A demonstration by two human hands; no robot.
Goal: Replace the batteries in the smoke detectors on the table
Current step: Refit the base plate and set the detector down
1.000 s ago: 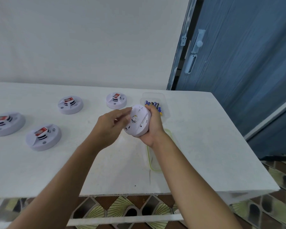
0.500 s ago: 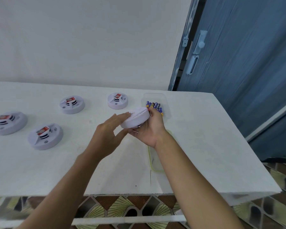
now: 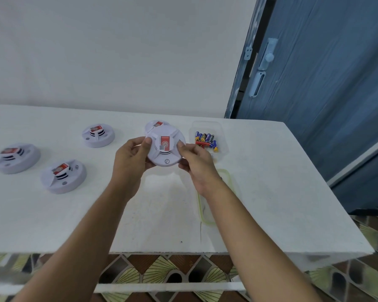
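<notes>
I hold a white round smoke detector [image 3: 165,147] above the table, its front with the red label facing me. My left hand [image 3: 132,159] grips its left edge, thumb on the rim. My right hand [image 3: 196,160] grips its right edge. Several blue batteries [image 3: 205,139] lie in a clear plastic container [image 3: 222,132] just right of the detector. Another detector [image 3: 155,124] sits partly hidden behind the held one. More detectors rest on the table at the left: one [image 3: 98,135] further back, one [image 3: 63,176] nearer, one [image 3: 15,158] at the far left.
The white table [image 3: 271,192] ends at a front edge and a right edge. A clear lid with a green rim [image 3: 205,214] lies under my right forearm. A blue door [image 3: 325,83] stands at the right, a white wall behind.
The held detector was turned over, from its back facing me, through edge-on, to its labelled front facing me. Both hands shifted to its two sides.
</notes>
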